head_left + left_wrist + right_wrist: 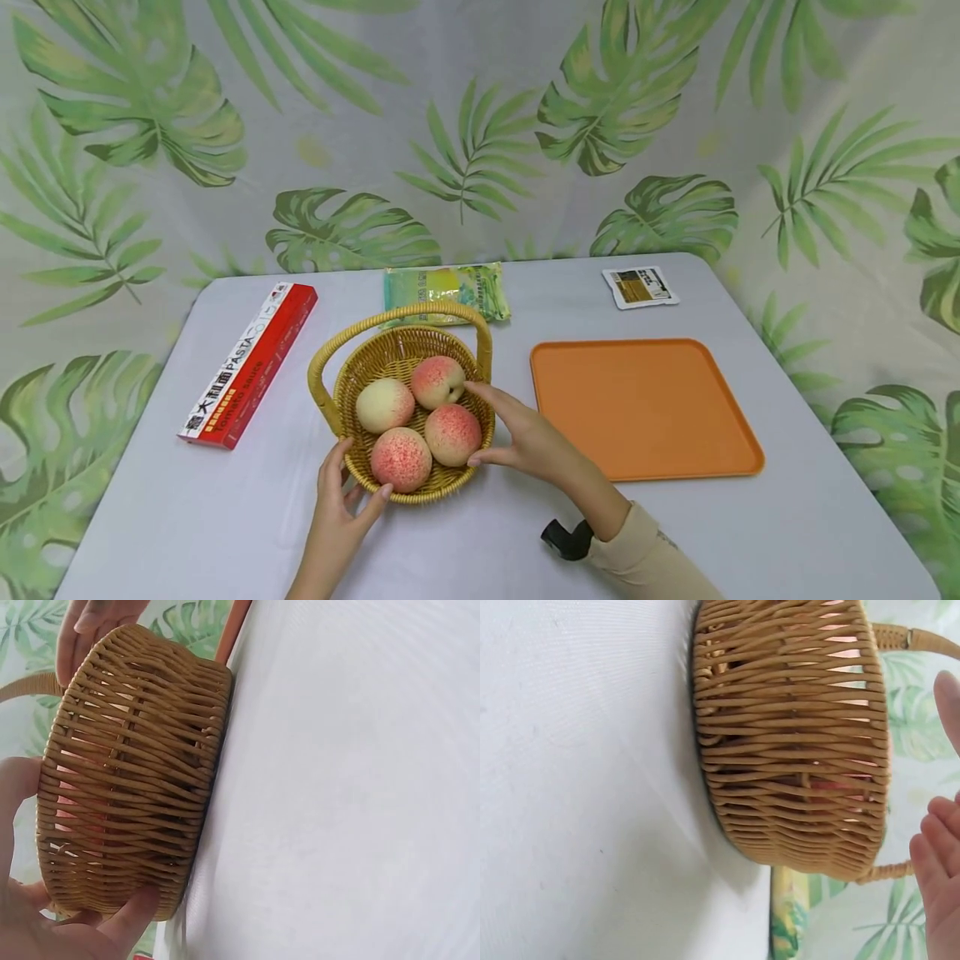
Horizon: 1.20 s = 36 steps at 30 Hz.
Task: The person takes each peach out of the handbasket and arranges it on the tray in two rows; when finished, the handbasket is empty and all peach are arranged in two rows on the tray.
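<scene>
Your left hand [339,507] gripped the wicker basket [142,787] with four peaches [453,435] inside; your right hand [528,435], its grip loosely spread, hovered at the right rim.

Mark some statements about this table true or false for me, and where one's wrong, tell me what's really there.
1. The basket holds four peaches. True.

2. The left hand is gripping the pasta box. False: it is holding the near left side of the basket; the pasta box lies on the table, left of the basket.

3. In the head view, the orange tray is left of the basket. False: the orange tray is right of it.

4. The green and yellow packet lies beyond the basket. True.

5. The right hand is lifting the basket by its handle. False: the right hand is beside the peaches, away from the handle.
</scene>
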Each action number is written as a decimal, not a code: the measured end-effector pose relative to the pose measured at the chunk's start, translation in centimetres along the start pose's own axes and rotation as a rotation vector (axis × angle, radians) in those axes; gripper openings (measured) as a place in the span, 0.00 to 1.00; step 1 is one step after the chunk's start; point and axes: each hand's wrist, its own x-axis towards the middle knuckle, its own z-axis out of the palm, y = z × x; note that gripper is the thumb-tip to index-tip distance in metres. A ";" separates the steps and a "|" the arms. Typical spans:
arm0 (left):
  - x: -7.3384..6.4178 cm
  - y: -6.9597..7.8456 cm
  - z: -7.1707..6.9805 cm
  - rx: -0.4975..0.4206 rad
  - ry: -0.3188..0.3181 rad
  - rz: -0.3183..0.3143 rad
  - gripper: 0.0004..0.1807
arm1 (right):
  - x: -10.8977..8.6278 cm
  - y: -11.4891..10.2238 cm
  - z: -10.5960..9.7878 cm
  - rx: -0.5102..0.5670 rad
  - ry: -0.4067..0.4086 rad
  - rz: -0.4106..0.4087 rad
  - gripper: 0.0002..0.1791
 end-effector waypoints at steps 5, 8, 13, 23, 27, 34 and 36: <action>0.0 -0.2 0.1 -0.004 0.008 0.006 0.43 | 0.2 0.4 0.6 -0.006 -0.026 0.017 0.46; 0.0 -0.3 0.1 0.007 0.011 0.005 0.43 | 0.2 0.6 0.9 0.003 -0.058 0.038 0.45; -0.1 -0.2 0.2 0.006 0.011 0.000 0.44 | 0.4 0.8 1.1 0.004 -0.115 0.094 0.45; 0.0 0.1 0.2 -0.007 0.008 -0.012 0.44 | 1.1 0.9 1.0 -0.023 -0.195 0.137 0.45; 0.0 0.0 0.2 -0.003 0.005 -0.013 0.44 | 1.4 0.9 0.8 -0.015 -0.231 0.153 0.45; -0.1 0.1 0.2 0.000 0.007 -0.010 0.44 | 2.0 0.9 0.6 0.005 -0.273 0.144 0.44; -0.1 0.2 0.2 0.003 0.008 -0.013 0.44 | 2.1 1.0 0.6 0.001 -0.282 0.137 0.43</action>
